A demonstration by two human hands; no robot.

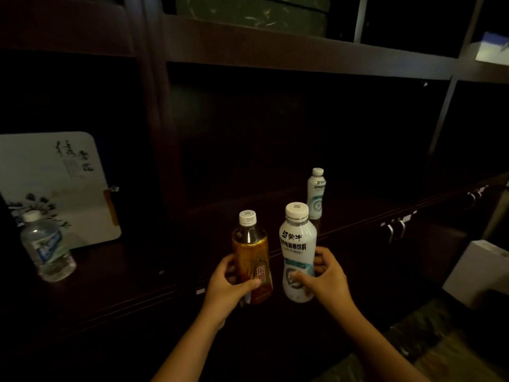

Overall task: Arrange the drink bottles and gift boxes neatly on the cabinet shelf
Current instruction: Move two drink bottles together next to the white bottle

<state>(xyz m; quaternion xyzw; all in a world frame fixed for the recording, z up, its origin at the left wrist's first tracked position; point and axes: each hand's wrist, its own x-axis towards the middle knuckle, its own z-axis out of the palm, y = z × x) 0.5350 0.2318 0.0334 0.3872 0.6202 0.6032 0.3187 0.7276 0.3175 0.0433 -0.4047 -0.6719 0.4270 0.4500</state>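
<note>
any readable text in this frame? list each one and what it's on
"蒙牛": logo on the white plastic bottle in the right hand.
"电解质饮料": same bottle, below the logo; the characters before it and the line under it are blurred.
"东鹏": red panel on the amber drink bottle in the left hand; reading uncertain.
Brush calligraphy on the white gift box: too blurred to read.
Clear water bottle label: blurred.
Small white bottle on the shelf: too small.

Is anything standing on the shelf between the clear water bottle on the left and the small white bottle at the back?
No. In the head view, the dark wooden shelf is bare between the clear plastic water bottle and the small white bottle.
</note>
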